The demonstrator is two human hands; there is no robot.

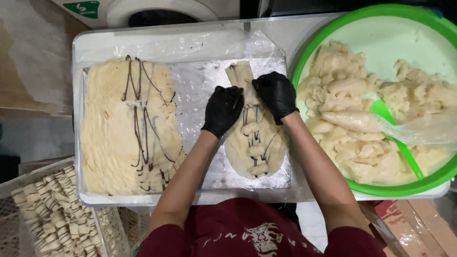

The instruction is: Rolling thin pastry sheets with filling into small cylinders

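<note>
From the head view, both forearms reach forward and slightly inward from a maroon shirt (pixel 247 233), meeting over a pale crepe (pixel 254 143) that lies on a plastic-covered metal tray (pixel 200 90) on the white counter (pixel 295 33). The left hand (pixel 223 109), in a black glove, angles up and to the right, wrist bent, its fingers curled down onto the crepe's left edge near the upper part; the grip is partly closed, pinching or pressing the thin dough, though how much it has hold of cannot be told. The right hand (pixel 276 95), also black-gloved, angles up and to the left, fingers bent over the crepe's right edge just beside the other hand; its grip is likewise half-closed on the dough. The two hands nearly touch at the fingertips. Below them, the crepe carries a row of pale banana pieces (pixel 254 152) with dark chocolate lines across them. To the left on the same tray lies a stack of flat crepes (pixel 128 138) streaked with chocolate. To the right stands a green basin (pixel 309 52) holding pale filling chunks and a green scoop (pixel 395 138). At lower left, a white crate (pixel 19 223) holds finished rolls (pixel 52 214).
</note>
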